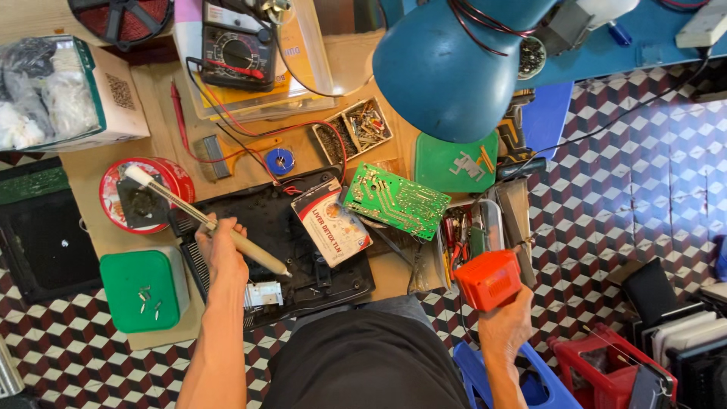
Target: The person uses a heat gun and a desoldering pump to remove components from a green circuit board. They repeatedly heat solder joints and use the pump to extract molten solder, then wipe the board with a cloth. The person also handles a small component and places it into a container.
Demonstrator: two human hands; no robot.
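Note:
My left hand grips a long cream-coloured soldering iron, held slanted, its pointed end low right over a black plastic casing and its other end over a red round tin. My right hand holds an orange-red boxy tool at the lower right, off the work board. A green circuit board lies tilted on the casing's far right corner, beside a small white and red printed box.
A blue lamp shade hangs over the bench. A black multimeter with red leads, a tray of screws, a green lid, a green box with screws and a carton surround the work. A blue stool stands below.

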